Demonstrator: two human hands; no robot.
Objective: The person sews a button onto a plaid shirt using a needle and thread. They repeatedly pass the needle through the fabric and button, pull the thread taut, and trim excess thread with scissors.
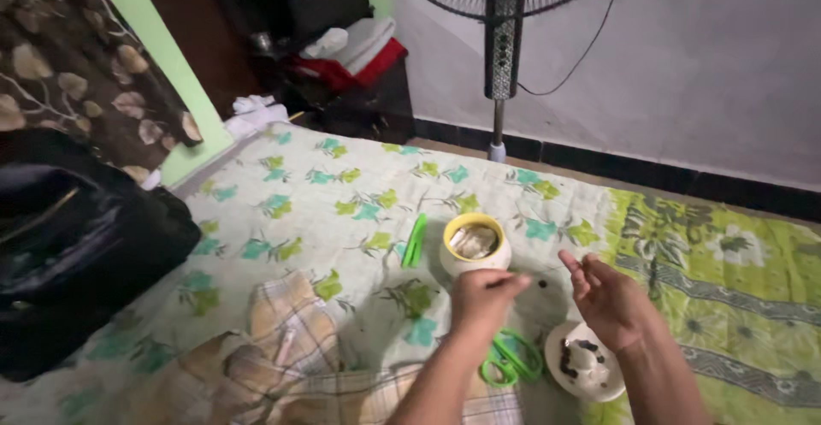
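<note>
- Pinching something too small to make out, the left hand [483,295] is held with its fingers closed together just below the cream pot [475,247]; whether a seed or a scrap is gripped cannot be told.
- The right hand [609,298] is held open, palm turned up and fingers loosely curled, beside the left hand and apart from it; nothing is seen in it, and it looks to be kept ready as a catching or receiving palm.
- The cream pot, yellow-rimmed and holding pale contents, is stood upright on the bed sheet [325,194], just beyond the left hand's knuckles and well within reach of both hands.
- A small white dish [585,363] with a few dark bits in it is set under the right wrist, near the body, likely so that sorted pieces can be dropped without reaching.
- Green-handled scissors [510,358] are laid flat between the two forearms, touching neither hand.
- A green clip-like tool [415,240] is left just beside the pot on its far left side.
- One or two dark specks [542,284] lie on the sheet between the pot and the right hand.
- A checked cloth [291,339] is spread over the sheet near the left forearm, and a black bag [81,245] is kept well apart at the bed's left edge.
</note>
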